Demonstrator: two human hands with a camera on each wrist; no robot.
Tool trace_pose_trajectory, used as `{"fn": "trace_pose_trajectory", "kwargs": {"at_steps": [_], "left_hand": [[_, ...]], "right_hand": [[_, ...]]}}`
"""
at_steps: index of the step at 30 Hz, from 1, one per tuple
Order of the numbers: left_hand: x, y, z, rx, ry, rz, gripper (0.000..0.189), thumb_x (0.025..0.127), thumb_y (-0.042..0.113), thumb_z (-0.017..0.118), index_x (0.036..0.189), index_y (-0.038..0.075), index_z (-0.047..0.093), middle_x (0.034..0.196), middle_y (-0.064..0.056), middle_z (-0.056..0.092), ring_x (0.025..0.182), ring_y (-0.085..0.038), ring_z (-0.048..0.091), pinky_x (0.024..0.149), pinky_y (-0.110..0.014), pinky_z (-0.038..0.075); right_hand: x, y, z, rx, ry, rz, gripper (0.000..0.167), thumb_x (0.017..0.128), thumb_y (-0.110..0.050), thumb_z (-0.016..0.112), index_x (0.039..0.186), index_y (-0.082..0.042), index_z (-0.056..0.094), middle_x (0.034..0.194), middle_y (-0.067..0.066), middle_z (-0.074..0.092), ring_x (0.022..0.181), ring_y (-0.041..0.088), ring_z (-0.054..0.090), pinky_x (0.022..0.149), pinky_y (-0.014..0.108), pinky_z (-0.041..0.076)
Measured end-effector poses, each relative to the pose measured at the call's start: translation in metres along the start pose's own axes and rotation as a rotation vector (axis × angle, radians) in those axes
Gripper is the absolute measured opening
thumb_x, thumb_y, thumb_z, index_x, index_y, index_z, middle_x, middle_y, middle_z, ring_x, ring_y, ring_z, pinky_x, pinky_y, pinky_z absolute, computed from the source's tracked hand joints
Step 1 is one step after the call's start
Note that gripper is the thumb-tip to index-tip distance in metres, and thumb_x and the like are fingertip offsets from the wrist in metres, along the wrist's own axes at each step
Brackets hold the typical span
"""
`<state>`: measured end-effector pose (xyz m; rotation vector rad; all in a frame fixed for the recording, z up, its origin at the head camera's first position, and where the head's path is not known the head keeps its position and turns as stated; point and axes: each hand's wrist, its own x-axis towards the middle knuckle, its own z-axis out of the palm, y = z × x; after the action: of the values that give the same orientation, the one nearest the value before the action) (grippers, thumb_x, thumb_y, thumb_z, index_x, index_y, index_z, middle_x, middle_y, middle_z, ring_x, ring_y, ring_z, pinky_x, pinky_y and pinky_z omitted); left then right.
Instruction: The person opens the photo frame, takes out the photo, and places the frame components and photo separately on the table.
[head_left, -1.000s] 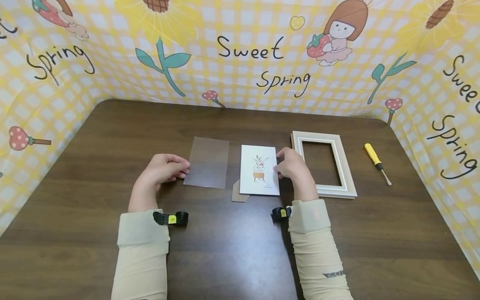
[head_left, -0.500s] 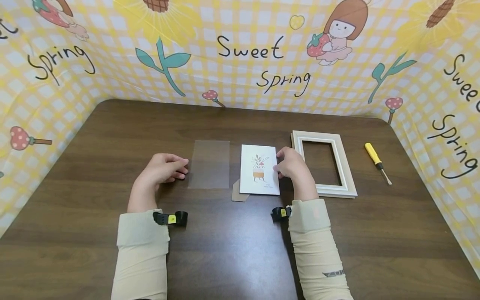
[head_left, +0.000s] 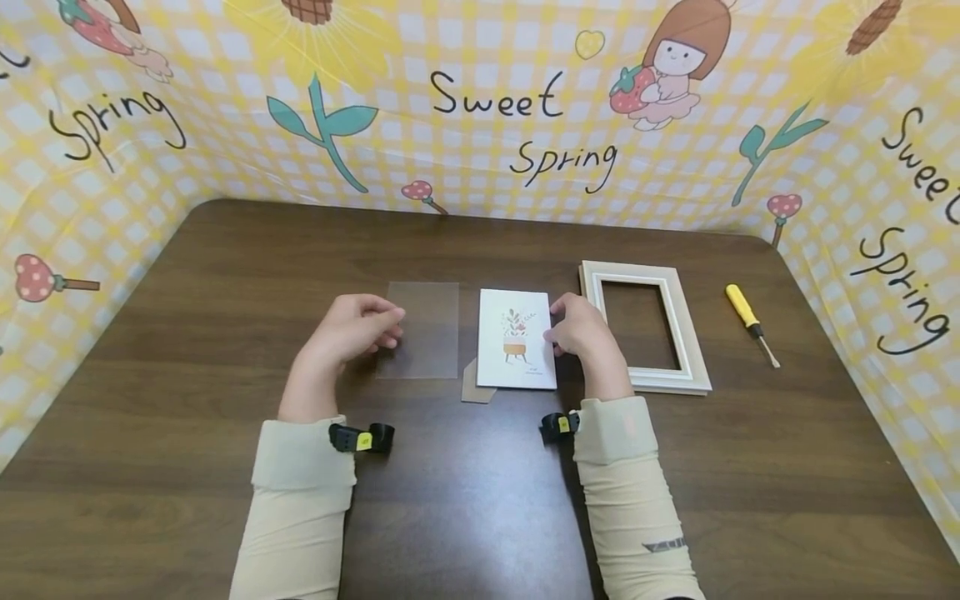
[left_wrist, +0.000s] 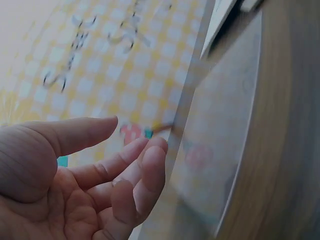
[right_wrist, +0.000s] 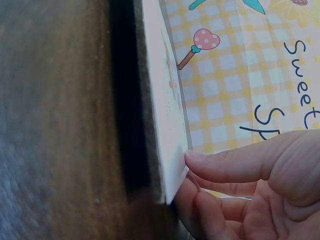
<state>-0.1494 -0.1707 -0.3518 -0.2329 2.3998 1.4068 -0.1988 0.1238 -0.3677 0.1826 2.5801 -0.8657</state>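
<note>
A clear plastic sheet (head_left: pixel 429 333) lies flat on the table. Above its left edge hovers my left hand (head_left: pixel 352 329), fingers loosely bent; the left wrist view shows a gap between thumb and fingers, with nothing held. My right hand (head_left: pixel 585 329) pinches the right edge of a white picture card (head_left: pixel 528 304) printed with a potted plant. In the right wrist view the thumb (right_wrist: pixel 220 165) touches the card's near edge, fingers at its underside. The card seems to have a thicker backing. A brown cardboard piece (head_left: pixel 477 392) sticks out below its lower left corner.
A cream picture frame (head_left: pixel 692 333) with an open middle lies right of the right hand. Farther right is a screwdriver (head_left: pixel 742 307) with a yellow handle. A checked cloth (head_left: pixel 487 50) stands around the back and sides of the brown table (head_left: pixel 300 250).
My left hand has let go of the plastic sheet, which dropped flat and straightened, and has then moved right over the sheet's left edge. My right hand stays at the picture card.
</note>
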Motion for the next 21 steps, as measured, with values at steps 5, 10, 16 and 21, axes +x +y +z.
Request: {"fn": "trace_pose_trajectory", "kwargs": {"at_steps": [5,10,16,21], "left_hand": [[0.012,0.017,0.032,0.025,-0.02,0.052,0.034,0.101,0.021,0.056,0.12,-0.006,0.063,0.098,-0.019,0.071,0.073,-0.013,0.066,0.071,-0.028,0.051],[0.021,0.032,0.061,0.074,0.009,0.015,0.031,0.1,0.023,0.059,0.117,-0.002,0.066,0.094,-0.014,0.069,0.073,-0.016,0.065,0.071,-0.029,0.053],[0.029,0.043,0.08,0.138,0.068,-0.04,0.029,0.098,0.026,0.063,0.113,0.001,0.07,0.089,-0.012,0.066,0.071,-0.019,0.066,0.075,-0.031,0.053],[0.033,0.046,0.084,0.146,0.074,-0.089,0.028,0.097,0.024,0.064,0.11,0.0,0.071,0.078,-0.009,0.066,0.063,-0.016,0.066,0.077,-0.03,0.053]], "right_hand": [[0.0,0.001,0.001,0.015,0.002,0.001,0.041,0.092,-0.003,0.065,0.131,0.0,0.051,0.111,0.022,0.065,0.07,0.02,0.07,0.083,0.037,0.053],[0.001,0.001,0.003,0.008,0.006,0.002,0.041,0.092,-0.003,0.066,0.131,0.0,0.052,0.11,0.022,0.065,0.068,0.02,0.069,0.081,0.036,0.052],[0.001,0.0,0.002,0.008,0.022,-0.007,0.041,0.092,-0.002,0.066,0.13,0.0,0.052,0.112,0.023,0.065,0.069,0.021,0.07,0.082,0.037,0.053],[0.001,0.001,0.002,-0.009,0.02,-0.008,0.041,0.091,-0.003,0.067,0.129,0.001,0.052,0.113,0.023,0.065,0.071,0.022,0.072,0.084,0.038,0.052]]}}
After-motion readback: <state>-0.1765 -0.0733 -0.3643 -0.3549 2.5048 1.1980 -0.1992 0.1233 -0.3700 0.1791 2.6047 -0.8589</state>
